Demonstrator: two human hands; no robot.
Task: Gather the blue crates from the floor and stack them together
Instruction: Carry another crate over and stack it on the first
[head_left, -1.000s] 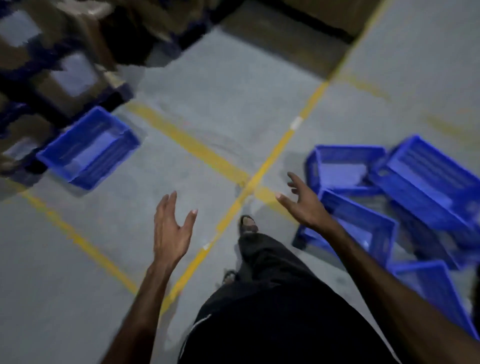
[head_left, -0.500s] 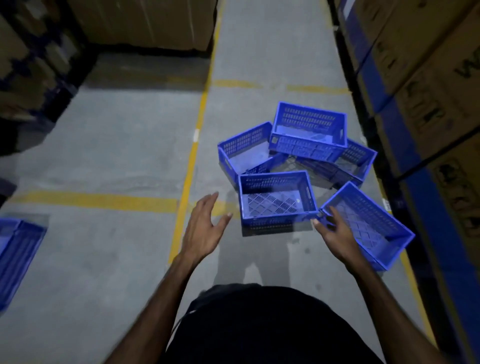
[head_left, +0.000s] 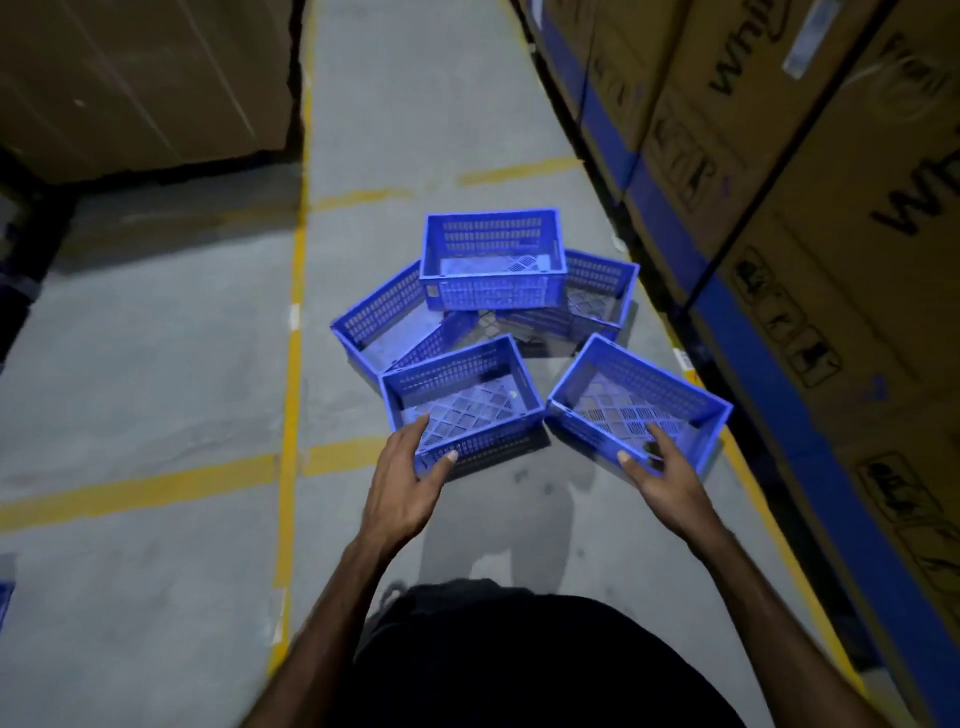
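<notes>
Several blue perforated crates lie in a loose cluster on the grey floor ahead of me. The nearest middle crate (head_left: 467, 384) sits upright, and my left hand (head_left: 405, 483) is spread open over its near left corner. To its right a crate (head_left: 670, 395) lies at an angle; my right hand (head_left: 660, 473) hovers open at its near edge. Behind them one crate (head_left: 493, 260) rests on top of two others, a left crate (head_left: 379, 317) and a right crate (head_left: 602, 291). Neither hand grips anything.
Large cardboard boxes (head_left: 810, 218) on blue racking line the right side, close to the crates. More boxes (head_left: 140, 78) stand at the back left. Yellow floor lines (head_left: 291, 364) cross the aisle. A sliver of another blue crate (head_left: 4, 600) shows at the left edge.
I have turned towards and come closer to the crate cluster. Both hands have reached forward, from hanging in the air to the near edges of the two closest crates.
</notes>
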